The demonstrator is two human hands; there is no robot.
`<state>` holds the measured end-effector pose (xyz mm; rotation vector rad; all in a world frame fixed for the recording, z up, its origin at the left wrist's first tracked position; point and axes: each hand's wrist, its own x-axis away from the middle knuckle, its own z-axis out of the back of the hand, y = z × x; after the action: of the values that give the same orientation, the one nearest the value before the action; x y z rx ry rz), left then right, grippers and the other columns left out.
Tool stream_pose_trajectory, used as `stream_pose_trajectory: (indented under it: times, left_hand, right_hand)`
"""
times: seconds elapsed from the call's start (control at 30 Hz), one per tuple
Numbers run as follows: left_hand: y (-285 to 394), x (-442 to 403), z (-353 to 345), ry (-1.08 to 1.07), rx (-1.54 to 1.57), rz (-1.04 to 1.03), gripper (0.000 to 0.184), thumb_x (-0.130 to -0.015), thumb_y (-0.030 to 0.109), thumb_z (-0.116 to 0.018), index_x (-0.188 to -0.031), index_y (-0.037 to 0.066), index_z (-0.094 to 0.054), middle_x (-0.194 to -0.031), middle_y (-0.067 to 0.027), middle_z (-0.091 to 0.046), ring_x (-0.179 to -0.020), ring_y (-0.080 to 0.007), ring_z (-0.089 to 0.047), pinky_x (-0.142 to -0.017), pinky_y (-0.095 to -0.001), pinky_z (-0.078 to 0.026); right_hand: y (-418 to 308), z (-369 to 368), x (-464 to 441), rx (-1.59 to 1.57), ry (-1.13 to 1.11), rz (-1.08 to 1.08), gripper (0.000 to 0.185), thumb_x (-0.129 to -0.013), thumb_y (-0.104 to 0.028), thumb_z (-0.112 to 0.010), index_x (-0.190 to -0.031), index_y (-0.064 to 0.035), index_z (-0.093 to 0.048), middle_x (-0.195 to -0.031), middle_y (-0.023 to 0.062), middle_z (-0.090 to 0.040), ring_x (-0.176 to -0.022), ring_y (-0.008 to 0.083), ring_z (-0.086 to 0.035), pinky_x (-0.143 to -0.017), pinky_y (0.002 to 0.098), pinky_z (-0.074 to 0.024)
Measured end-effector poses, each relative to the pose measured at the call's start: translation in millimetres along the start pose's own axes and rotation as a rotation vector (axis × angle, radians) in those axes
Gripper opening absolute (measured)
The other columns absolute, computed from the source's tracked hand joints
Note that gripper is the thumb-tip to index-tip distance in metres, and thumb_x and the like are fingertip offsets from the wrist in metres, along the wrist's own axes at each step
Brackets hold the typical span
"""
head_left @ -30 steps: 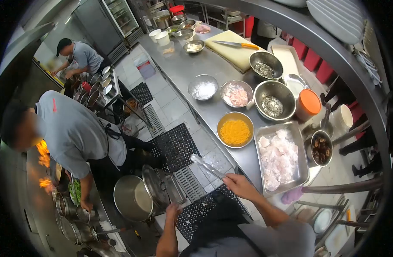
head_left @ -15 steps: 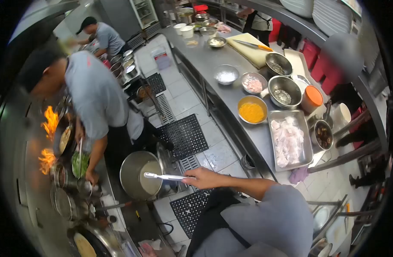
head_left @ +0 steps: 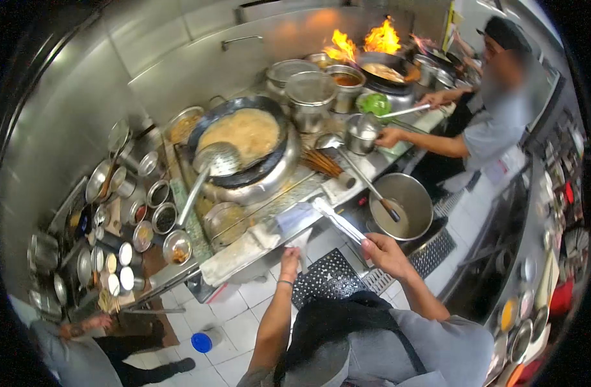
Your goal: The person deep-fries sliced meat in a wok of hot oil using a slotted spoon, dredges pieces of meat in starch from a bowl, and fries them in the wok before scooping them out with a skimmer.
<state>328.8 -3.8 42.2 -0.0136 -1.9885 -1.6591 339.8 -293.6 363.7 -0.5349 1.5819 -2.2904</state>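
My right hand (head_left: 386,257) grips a pair of metal tongs (head_left: 340,222), their tips pointing up and left toward the counter edge. Closed fingers of my left hand (head_left: 289,261) hold a pale, limp piece (head_left: 301,244), whose kind I cannot make out. Ahead stands a large wok (head_left: 199,132) of bubbling tan oil (head_left: 241,135). A perforated skimmer (head_left: 218,160) rests on the wok's near rim. Right of the tongs is a deep pot (head_left: 421,226) of cloudy liquid, with a ladle (head_left: 366,177) lying across its rim.
A co-worker (head_left: 495,122) at the right cooks beside open flames (head_left: 382,39), holding a small pot (head_left: 361,132). Another person (head_left: 83,351) is at lower left, near a blue-lidded container (head_left: 202,342) on the floor. Seasoning bowls (head_left: 163,218) crowd the left. A folded cloth (head_left: 241,255) lies on the counter edge.
My view has swung from the prep table and its tray of pale meat to the stove. The tongs stay in my right hand; my left hand has come into view holding a pale piece.
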Motion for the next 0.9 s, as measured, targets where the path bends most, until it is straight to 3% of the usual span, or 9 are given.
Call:
stream_pose_trajectory:
  times: [0.13,0.17,0.2,0.23,0.27,0.33,0.53,0.8,0.9]
  left_hand:
    - [-25,9,-3,0.075,0.007,-0.191,0.026,-0.078,0.005,-0.074,-0.095,0.005,-0.054,-0.082,-0.0023,-0.058,-0.07,-0.0115,-0.052,-0.06,-0.0258,-0.045]
    - [-33,13,0,0.107,-0.076,-0.234,0.027,-0.073,0.001,-0.071,-0.092,0.005,-0.052,-0.077,0.0004,-0.054,-0.074,-0.011,-0.052,-0.071,-0.0241,-0.045]
    - [-40,17,3,0.072,0.031,-0.17,0.028,-0.071,0.001,-0.07,-0.091,0.005,-0.052,-0.076,-0.0017,-0.055,-0.074,-0.0134,-0.052,-0.071,-0.0259,-0.046]
    - [-41,27,9,0.114,-0.253,-0.277,0.026,-0.073,0.004,-0.068,-0.096,0.002,-0.055,-0.08,-0.0061,-0.06,-0.077,-0.0174,-0.058,-0.075,-0.0275,-0.047]
    - [-42,31,14,0.114,-0.483,-0.208,0.045,-0.075,0.023,-0.078,-0.107,0.0,-0.055,-0.092,-0.0082,-0.067,-0.077,-0.0164,-0.061,-0.072,-0.0301,-0.05]
    - [-23,53,12,0.046,-0.701,-0.02,0.05,-0.08,0.026,-0.074,-0.117,-0.001,-0.054,-0.097,-0.0103,-0.068,-0.084,-0.0186,-0.063,-0.076,-0.0293,-0.05]
    - [164,57,-48,-0.51,-0.098,-0.069,0.049,-0.097,0.031,-0.057,-0.134,0.002,-0.044,-0.114,-0.0128,-0.063,-0.096,-0.0248,-0.064,-0.084,-0.034,-0.051]
    - [304,-88,-175,-0.689,0.615,0.176,0.057,-0.099,0.043,-0.05,-0.14,0.009,-0.031,-0.135,-0.0216,-0.046,-0.119,-0.0388,-0.053,-0.096,-0.0506,-0.048]
    - [328,-134,-208,-0.774,0.764,0.339,0.048,-0.099,0.043,-0.049,-0.131,0.009,-0.042,-0.125,-0.016,-0.056,-0.111,-0.0333,-0.057,-0.094,-0.0475,-0.049]
  right_hand:
    - [-37,-19,-33,-0.206,-0.084,-0.04,0.036,-0.098,-0.034,-0.053,-0.11,-0.0012,-0.062,-0.07,-0.0003,-0.054,-0.057,0.0073,-0.045,-0.051,0.024,-0.0347]
    - [-47,-21,-38,-0.295,-0.083,-0.059,0.035,-0.098,-0.034,-0.054,-0.113,-0.0019,-0.06,-0.071,-0.0003,-0.055,-0.053,0.0062,-0.044,-0.047,0.0219,-0.0324]
    - [-54,-22,-46,-0.386,-0.08,-0.078,0.035,-0.099,-0.033,-0.054,-0.116,-0.0027,-0.058,-0.071,-0.0003,-0.055,-0.05,0.0052,-0.042,-0.044,0.0198,-0.0301]
    - [-48,-15,-55,-0.469,-0.109,-0.072,0.042,-0.097,-0.03,-0.057,-0.127,-0.0024,-0.052,-0.075,0.0006,-0.057,-0.051,0.0056,-0.044,-0.043,0.0192,-0.0299]
    - [-54,-10,-60,-0.562,-0.095,-0.089,0.041,-0.095,-0.028,-0.059,-0.126,-0.0017,-0.052,-0.076,0.0018,-0.057,-0.052,0.0058,-0.044,-0.043,0.0194,-0.0302]
    - [-67,2,-72,-0.625,-0.097,-0.018,0.045,-0.094,-0.029,-0.061,-0.128,-0.0019,-0.051,-0.08,0.0036,-0.057,-0.053,0.0061,-0.044,-0.044,0.0196,-0.0308]
    - [-89,42,-125,-0.646,-0.105,0.21,0.062,-0.093,-0.025,-0.061,-0.144,-0.0007,-0.035,-0.094,0.0062,-0.059,-0.056,0.0066,-0.045,-0.046,0.0204,-0.0351]
    - [-116,113,-260,-0.426,0.025,0.482,0.057,-0.093,-0.017,-0.061,-0.143,-0.001,-0.038,-0.1,0.008,-0.064,-0.065,0.0039,-0.05,-0.054,0.0178,-0.0397]
    - [-128,141,-314,-0.289,0.132,0.516,0.049,-0.093,-0.019,-0.063,-0.136,0.0012,-0.047,-0.103,0.0093,-0.065,-0.079,0.0064,-0.056,-0.067,0.0208,-0.0458]
